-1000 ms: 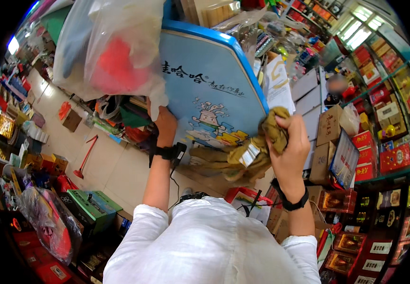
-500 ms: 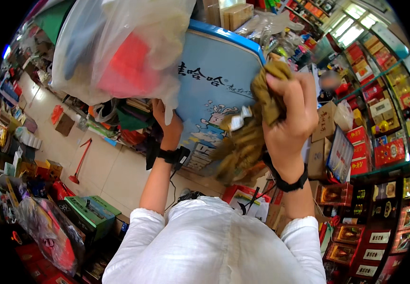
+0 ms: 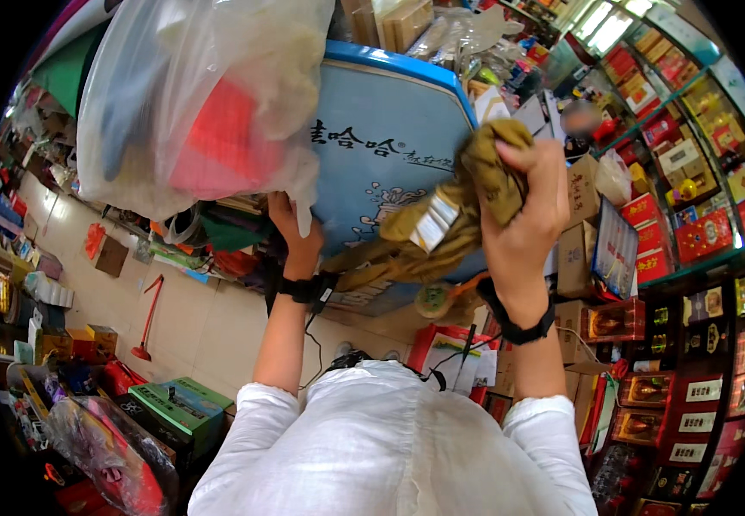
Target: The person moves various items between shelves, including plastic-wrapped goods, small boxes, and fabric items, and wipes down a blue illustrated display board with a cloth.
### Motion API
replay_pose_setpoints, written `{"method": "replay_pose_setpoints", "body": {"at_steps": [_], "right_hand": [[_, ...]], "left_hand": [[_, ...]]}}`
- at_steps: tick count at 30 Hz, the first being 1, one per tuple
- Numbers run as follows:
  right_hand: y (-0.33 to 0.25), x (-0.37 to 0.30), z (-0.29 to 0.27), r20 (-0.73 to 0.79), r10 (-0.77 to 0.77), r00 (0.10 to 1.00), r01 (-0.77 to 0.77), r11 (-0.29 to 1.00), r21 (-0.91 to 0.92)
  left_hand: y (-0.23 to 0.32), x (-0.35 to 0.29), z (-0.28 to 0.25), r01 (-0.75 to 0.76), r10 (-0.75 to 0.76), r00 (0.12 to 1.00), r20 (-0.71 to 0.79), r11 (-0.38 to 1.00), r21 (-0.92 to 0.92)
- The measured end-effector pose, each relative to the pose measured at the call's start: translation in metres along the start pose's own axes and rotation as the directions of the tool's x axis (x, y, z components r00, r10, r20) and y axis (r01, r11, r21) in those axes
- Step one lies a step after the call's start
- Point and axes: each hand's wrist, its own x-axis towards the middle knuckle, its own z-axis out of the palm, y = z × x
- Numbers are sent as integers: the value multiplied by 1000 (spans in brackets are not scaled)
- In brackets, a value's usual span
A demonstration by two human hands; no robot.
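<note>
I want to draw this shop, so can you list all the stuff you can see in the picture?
Plastic bag: one, see-through with red and dark things inside, top left, held up by the left hand.
Cloth: one, olive-brown with a pale tag, bunched in the right hand.
Panel: one, big, blue with a cartoon drawing, behind the cloth.
Gift boxes: many, red and gold, on shelves at the right.
Cardboard boxes: several, brown, stacked at centre right.
Green box: one, on the floor, lower left.
Floor: beige tiles, left of centre.
Wristbands: two, black, one on each wrist.
Shirt: one, white, bottom centre.
Left hand: gripping the bag.
Right hand: gripping the cloth.
</note>
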Motion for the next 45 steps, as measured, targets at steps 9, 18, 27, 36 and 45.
{"method": "replay_pose_setpoints", "body": {"at_steps": [9,18,27,36,45], "right_hand": [[5,-29,-2,-48,-13,999,12,1000,-15],[-42,45,56,-97,-294,951,290,955,-55],[0,-28,48,-66,-376,924,326,866,-379],[35,-142,20,97,-70,993,99,935,-339],[-9,-91,70,-61,-28,998,12,970,-241]], "left_hand": [[23,-1,-28,270,-290,952,98,947,176],[107,-12,-35,-122,76,956,284,981,148],[131,-19,-36,-104,65,914,401,992,75],[166,-38,-27,17,-24,918,396,1000,21],[156,-24,-49,-44,-15,851,526,994,99]]}}
